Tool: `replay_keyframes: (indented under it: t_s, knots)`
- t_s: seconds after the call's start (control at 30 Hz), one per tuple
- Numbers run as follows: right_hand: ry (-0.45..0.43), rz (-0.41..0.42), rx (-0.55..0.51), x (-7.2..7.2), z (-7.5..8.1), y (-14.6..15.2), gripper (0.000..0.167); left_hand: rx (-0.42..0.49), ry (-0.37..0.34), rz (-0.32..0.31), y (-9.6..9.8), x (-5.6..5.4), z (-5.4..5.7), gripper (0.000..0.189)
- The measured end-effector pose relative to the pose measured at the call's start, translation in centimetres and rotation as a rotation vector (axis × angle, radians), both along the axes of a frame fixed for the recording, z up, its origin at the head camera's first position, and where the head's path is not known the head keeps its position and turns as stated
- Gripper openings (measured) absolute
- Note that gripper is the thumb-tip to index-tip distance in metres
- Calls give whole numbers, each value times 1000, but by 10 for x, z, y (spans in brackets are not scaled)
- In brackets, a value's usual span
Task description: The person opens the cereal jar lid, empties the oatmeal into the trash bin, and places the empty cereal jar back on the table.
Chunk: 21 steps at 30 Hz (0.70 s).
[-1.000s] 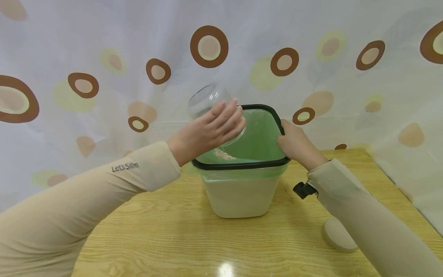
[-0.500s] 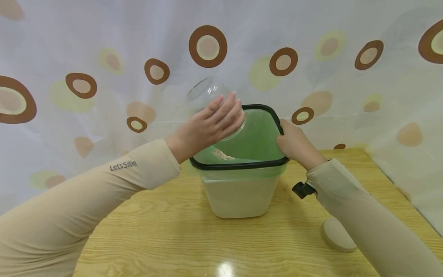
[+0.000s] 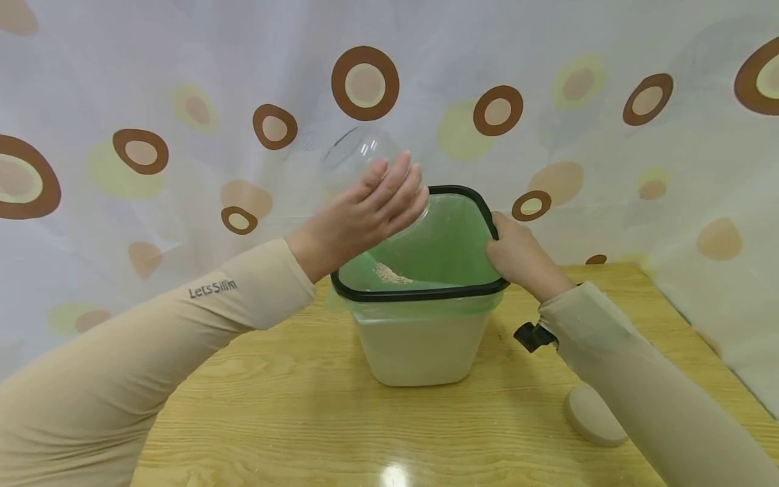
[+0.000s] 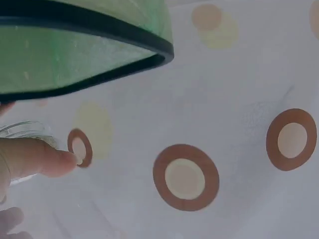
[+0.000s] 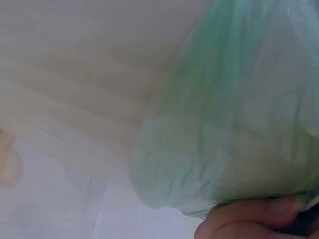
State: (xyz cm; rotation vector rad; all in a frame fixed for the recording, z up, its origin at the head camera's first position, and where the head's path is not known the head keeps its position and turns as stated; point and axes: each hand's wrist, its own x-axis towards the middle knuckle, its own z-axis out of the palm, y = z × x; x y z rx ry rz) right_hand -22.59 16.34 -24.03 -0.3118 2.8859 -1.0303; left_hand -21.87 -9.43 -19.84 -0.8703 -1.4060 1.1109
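Note:
My left hand point(image 3: 371, 210) holds a clear jar point(image 3: 356, 157) tilted above the left side of a waste bin. The hand covers much of the jar, and in the left wrist view the thumb point(image 4: 57, 160) lies across its ridged glass point(image 4: 27, 129). My right hand point(image 3: 520, 251) grips the right side of the bin's black rim point(image 3: 420, 293); in the right wrist view its fingers point(image 5: 249, 219) are at the rim below the bag. The pale bin point(image 3: 422, 348) stands upright, lined with a green bag point(image 3: 456, 237). A small heap of pale flakes point(image 3: 391, 274) lies inside against the bag.
The bin stands on a wood-grain table point(image 3: 274, 406). A round beige disc point(image 3: 593, 416) lies at the right, partly behind the right sleeve point(image 3: 645, 379). A white patterned cloth point(image 3: 201, 61) hangs close behind the bin.
My left hand has risen a little with the tilted jar, drawing slightly away from the bin's opening. The right hand keeps its grip on the rim, and the bin stays in place.

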Motion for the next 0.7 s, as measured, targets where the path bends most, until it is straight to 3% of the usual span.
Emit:
replay_keyframes:
  t_s: [0.1,0.17,0.23,0.37,0.5,0.7]
  knots:
    - [-2,-1,-1,1,1,1,49,-112,-45,26,-1,3,-9,41]
    - [-5,-1,-1,2,1,2,50,-137,-87,42,-2,3,-15,43]
    - [-6,0,-3,2,1,2,50,-92,-103,30,-3,1,-17,40]
    - [6,1,-5,3,0,3,48,7,-75,-19,-3,-2,-11,37]
    - [9,-3,-2,3,0,4,48,1,-55,-44,-3,-1,-6,36]
    - [28,-5,-8,2,2,5,46,-32,-46,-43,-2,-1,-10,39]
